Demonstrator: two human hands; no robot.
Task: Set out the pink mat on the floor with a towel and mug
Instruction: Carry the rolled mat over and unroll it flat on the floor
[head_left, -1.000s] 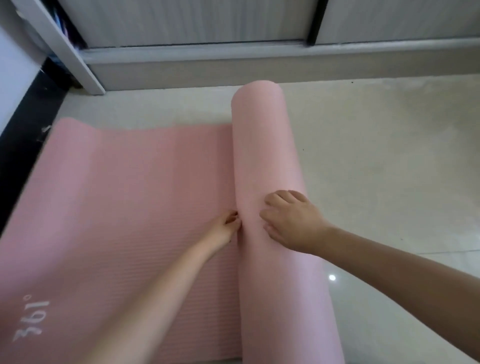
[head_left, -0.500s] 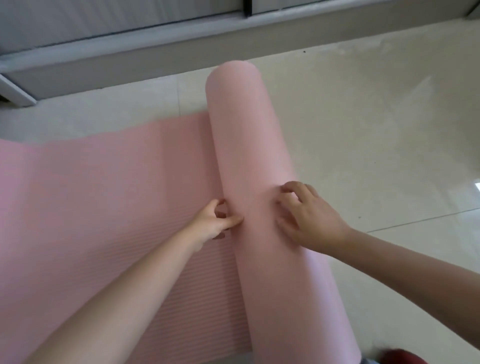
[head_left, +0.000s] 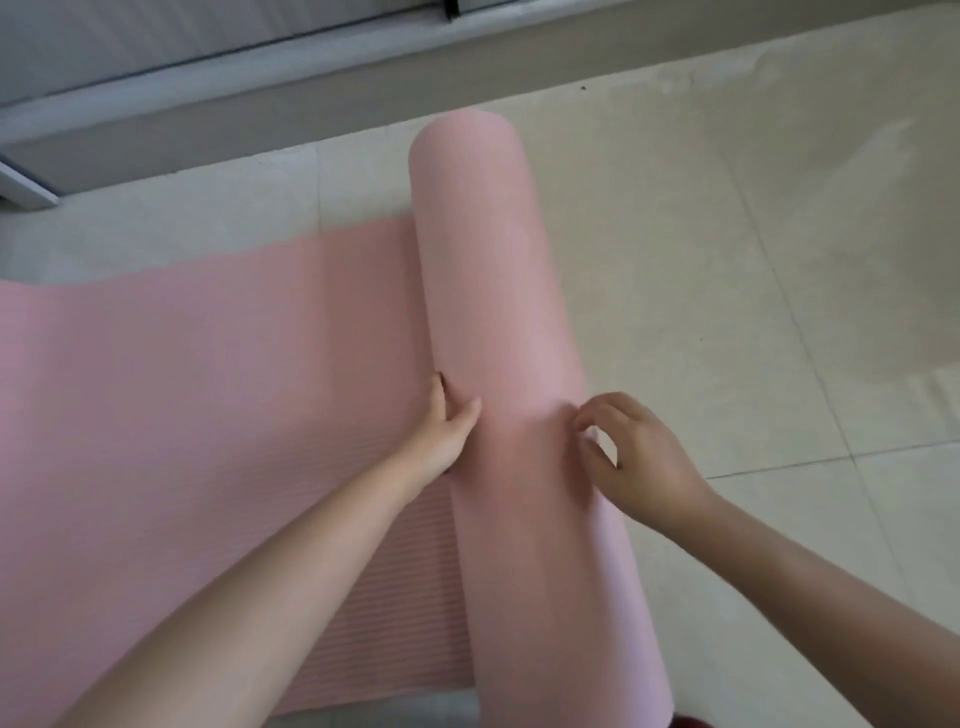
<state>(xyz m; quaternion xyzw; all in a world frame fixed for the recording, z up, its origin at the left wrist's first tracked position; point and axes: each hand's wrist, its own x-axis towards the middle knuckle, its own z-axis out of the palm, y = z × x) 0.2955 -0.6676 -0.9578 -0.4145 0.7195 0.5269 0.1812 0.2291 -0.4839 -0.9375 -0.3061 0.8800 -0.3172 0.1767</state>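
Mat: our pink mat (head_left: 197, 415) lies partly unrolled on the floor (head_left: 753, 260), its flat ribbed sheet spreading toward 9 o'clock.
Roll: the rest forms a smooth, thick cylinder (head_left: 493, 291) running from 12 o'clock down to 6 o'clock.
Floor: pale glossy tiles with thin grout lines; a grey baseboard crosses at 11 o'clock.
Left hand: our left hand (head_left: 447, 426) presses flat into the seam where roll meets sheet, fingers together, gripping nothing.
Right hand: our right hand (head_left: 634, 457) rests on the roll's 3 o'clock flank, fingers curled and loosely spread, fingertips touching the foam without closing round it.
Edge: a dark red object shows at 6 o'clock, unidentifiable.
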